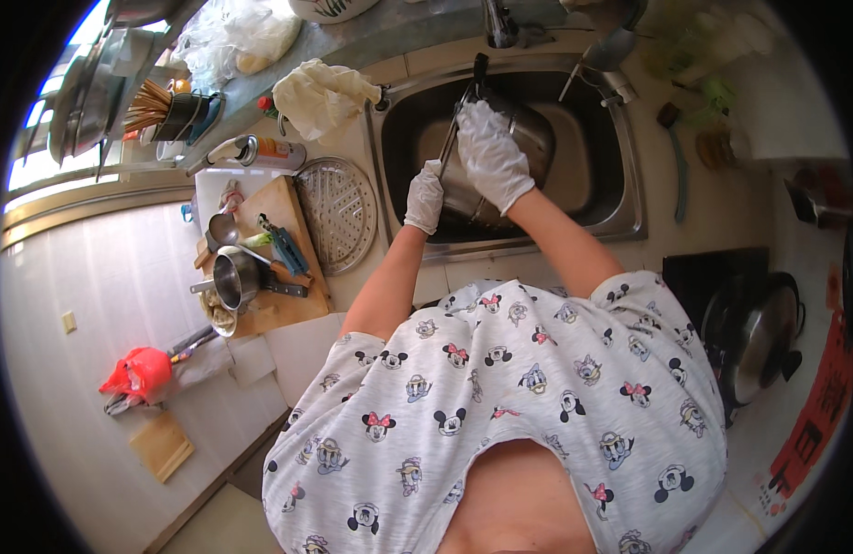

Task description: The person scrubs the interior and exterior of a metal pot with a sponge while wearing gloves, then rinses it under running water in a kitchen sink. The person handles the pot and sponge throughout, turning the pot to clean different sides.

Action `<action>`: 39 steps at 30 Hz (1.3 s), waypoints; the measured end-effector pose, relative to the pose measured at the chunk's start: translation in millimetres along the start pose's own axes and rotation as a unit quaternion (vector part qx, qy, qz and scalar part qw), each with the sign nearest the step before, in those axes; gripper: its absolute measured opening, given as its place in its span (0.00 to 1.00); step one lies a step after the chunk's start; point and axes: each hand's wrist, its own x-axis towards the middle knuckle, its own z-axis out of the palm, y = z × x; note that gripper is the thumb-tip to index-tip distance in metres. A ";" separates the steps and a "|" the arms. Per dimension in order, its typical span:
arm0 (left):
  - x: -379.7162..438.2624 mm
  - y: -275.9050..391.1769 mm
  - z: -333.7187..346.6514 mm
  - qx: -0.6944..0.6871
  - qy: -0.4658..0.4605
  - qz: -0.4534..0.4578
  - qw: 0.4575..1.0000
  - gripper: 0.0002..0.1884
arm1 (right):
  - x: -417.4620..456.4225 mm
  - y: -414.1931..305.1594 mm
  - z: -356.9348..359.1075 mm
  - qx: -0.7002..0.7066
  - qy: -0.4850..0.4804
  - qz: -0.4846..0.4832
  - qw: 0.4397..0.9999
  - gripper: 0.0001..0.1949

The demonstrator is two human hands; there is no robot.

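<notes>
Both of my hands wear white disposable gloves and are over the stainless steel sink [610,183]. My left hand [425,199] grips the near end of the rim of a metal pot [533,138], which is tilted inside the basin. A black handle [480,67] sticks up from the pot's far end. My right hand [491,154] is pressed against the pot close to its rim, with the fingers bunched. Its fingertips are hidden, and whether it holds a cloth or scrubber does not show. A faucet [499,28] stands behind the sink.
Left of the sink lie a perforated steamer plate [336,215] and a wooden cutting board [288,242] bearing a small steel pot [237,278] and a ladle [223,228]. A spray can [274,152] lies nearby. A lidded pan [762,339] sits at right, below a brush [676,163].
</notes>
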 end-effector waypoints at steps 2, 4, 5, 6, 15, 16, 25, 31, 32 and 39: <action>3.5 6.0 4.7 -0.055 -0.041 -0.011 0.998 0.19 | -18.9 -13.7 -3.7 -0.003 -0.002 0.000 1.000 0.25; 6.5 37.0 1.9 -0.139 -0.085 -0.023 0.986 0.19 | -34.1 -21.4 -6.0 -0.057 -0.028 0.000 0.998 0.25; 9.0 31.9 2.6 -0.154 -0.102 -0.018 0.983 0.18 | -38.4 -27.1 -7.1 -0.080 -0.039 -0.003 0.996 0.26; 16.1 28.2 2.2 -0.168 -0.118 -0.012 0.979 0.17 | -39.4 -29.5 -8.3 -0.047 -0.027 -0.002 0.999 0.25; -10.3 58.4 -40.5 0.049 -0.180 0.163 0.969 0.22 | -16.7 -12.1 -2.0 -0.066 0.002 0.013 0.998 0.22; -14.5 53.0 -41.8 0.118 -0.146 0.233 0.954 0.23 | -18.3 -13.1 0.3 -0.113 0.022 -0.009 0.993 0.22; -15.5 59.9 -44.6 0.114 -0.101 0.298 0.942 0.23 | -30.0 -30.4 -43.2 -0.064 -0.079 -0.106 0.989 0.19; -17.4 60.2 -42.2 0.119 -0.116 0.279 0.946 0.22 | -19.5 -7.5 -17.1 -0.076 0.053 -0.040 0.995 0.16; -16.7 66.4 -42.7 0.110 -0.140 0.259 0.950 0.22 | -24.6 -4.1 -15.2 -0.059 0.032 -0.070 0.995 0.15; -8.8 60.2 -39.3 0.032 -0.143 0.144 0.979 0.18 | -41.6 -13.1 -17.9 0.055 0.055 -0.115 0.990 0.11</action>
